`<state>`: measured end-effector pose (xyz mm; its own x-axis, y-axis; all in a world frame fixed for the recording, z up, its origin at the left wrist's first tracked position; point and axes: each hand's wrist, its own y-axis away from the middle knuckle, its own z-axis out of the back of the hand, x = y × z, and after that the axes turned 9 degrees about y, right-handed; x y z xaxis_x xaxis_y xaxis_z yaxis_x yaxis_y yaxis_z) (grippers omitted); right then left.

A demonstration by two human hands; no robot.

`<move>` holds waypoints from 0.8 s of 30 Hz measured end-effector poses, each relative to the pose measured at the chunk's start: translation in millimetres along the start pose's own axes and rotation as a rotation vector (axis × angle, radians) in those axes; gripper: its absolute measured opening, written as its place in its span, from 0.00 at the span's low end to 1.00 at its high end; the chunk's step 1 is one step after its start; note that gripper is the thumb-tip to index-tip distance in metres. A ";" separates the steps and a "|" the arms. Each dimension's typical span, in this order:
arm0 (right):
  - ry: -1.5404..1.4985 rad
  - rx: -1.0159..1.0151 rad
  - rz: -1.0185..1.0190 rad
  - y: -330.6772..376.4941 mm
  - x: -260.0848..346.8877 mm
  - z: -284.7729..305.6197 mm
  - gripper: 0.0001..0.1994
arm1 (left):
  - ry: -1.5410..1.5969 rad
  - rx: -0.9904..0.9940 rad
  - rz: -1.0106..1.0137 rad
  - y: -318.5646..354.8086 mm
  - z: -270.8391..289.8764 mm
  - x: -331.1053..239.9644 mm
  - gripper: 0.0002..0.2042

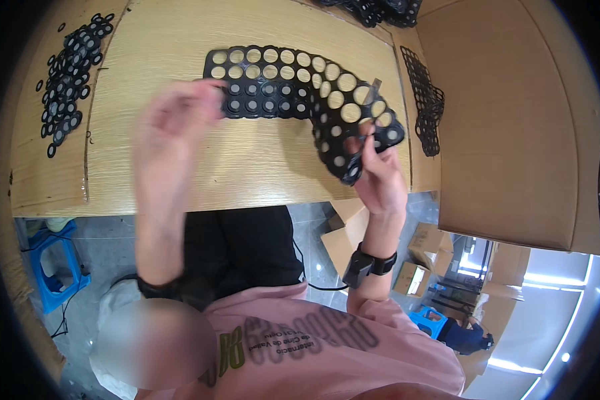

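Both hands raised, gripping black perforated sheet [300, 87] ends.

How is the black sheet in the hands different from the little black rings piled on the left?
The sheet is one big strip full of round holes; the rings are many small loose pieces. The sheet is lifted and bent, gripped by the right hand and touched by the left hand; the rings lie flat on the table, untouched. Both are black.

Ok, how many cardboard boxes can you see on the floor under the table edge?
3: one open box beside the right hand's wrist, one closed further right, one smaller below it. Others may be hidden behind the big cardboard panel.
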<state>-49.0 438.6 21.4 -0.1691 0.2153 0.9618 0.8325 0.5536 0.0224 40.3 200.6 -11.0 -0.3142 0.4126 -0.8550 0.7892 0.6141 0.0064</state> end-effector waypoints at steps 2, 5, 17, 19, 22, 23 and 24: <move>0.046 -0.142 -0.043 1.2 1.4 5.6 0.05 | -0.424 -0.182 -0.249 -17.6 33.6 -16.1 0.07; 0.042 -0.192 -0.066 2.0 2.4 11.3 0.06 | -0.917 -0.343 -0.572 -44.5 89.9 -46.3 0.07; 0.347 -0.287 -0.025 -5.3 3.8 1.0 0.11 | -1.399 -0.472 -0.814 -43.3 86.1 -59.8 0.07; 0.267 -0.313 -0.021 -4.6 3.2 -5.3 0.12 | -1.008 -0.210 -0.659 -19.3 44.1 -41.0 0.07; 0.268 -0.297 -0.050 -0.7 2.7 -17.8 0.12 | -0.597 0.258 -0.444 14.0 -13.8 -17.0 0.07; 0.262 -0.276 -0.039 1.9 2.8 -22.7 0.12 | -0.472 0.302 -0.432 22.4 -31.2 -10.6 0.08; 0.281 -0.283 -0.050 4.7 2.7 -27.3 0.12 | -0.428 0.383 -0.381 28.3 -40.2 -8.6 0.10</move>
<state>-31.2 419.8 31.5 -0.0942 -0.0566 0.9939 0.9459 0.3062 0.1071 44.2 241.4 17.4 -0.4331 -0.1350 -0.8912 0.8205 0.3502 -0.4518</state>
